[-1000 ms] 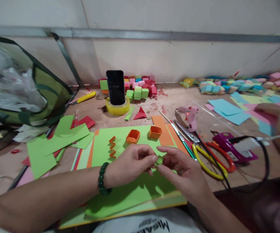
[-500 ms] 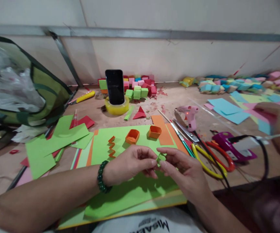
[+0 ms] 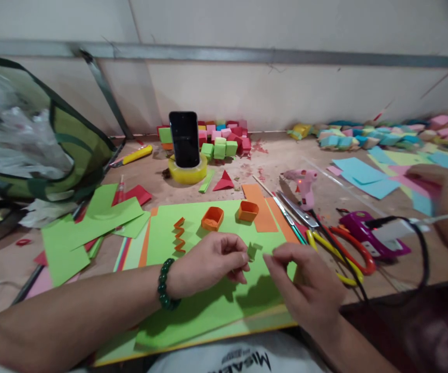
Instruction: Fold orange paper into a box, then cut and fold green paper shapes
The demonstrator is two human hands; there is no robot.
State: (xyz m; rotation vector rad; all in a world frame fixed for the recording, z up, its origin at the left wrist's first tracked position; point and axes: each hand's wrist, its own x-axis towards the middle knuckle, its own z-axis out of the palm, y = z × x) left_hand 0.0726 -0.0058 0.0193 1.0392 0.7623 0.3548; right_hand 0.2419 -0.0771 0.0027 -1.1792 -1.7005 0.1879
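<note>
My left hand (image 3: 212, 261), with a green bead bracelet (image 3: 165, 284) at the wrist, pinches a small folded piece of green paper (image 3: 254, 251) between thumb and forefinger. To its right my right hand (image 3: 309, 280) is curled loosely and apart from the piece, with nothing visible in it. Both hands are over green paper sheets (image 3: 208, 316). Just beyond them lie an orange zigzag paper strip (image 3: 179, 235) and two small open orange paper boxes, one at left (image 3: 212, 219) and one at right (image 3: 248, 211).
A phone (image 3: 184, 140) leans on a yellow tape roll (image 3: 187, 171), with paper cubes (image 3: 219, 149) behind. Scissors (image 3: 348, 259), a pink glue gun (image 3: 303, 186) and a purple power strip (image 3: 363, 228) lie right. Another person's hand (image 3: 433, 176) rests on papers. A green bag (image 3: 80, 140) stands left.
My right hand has let go of the green paper piece and moved a little to the right. My left hand still holds the piece in nearly the same place.
</note>
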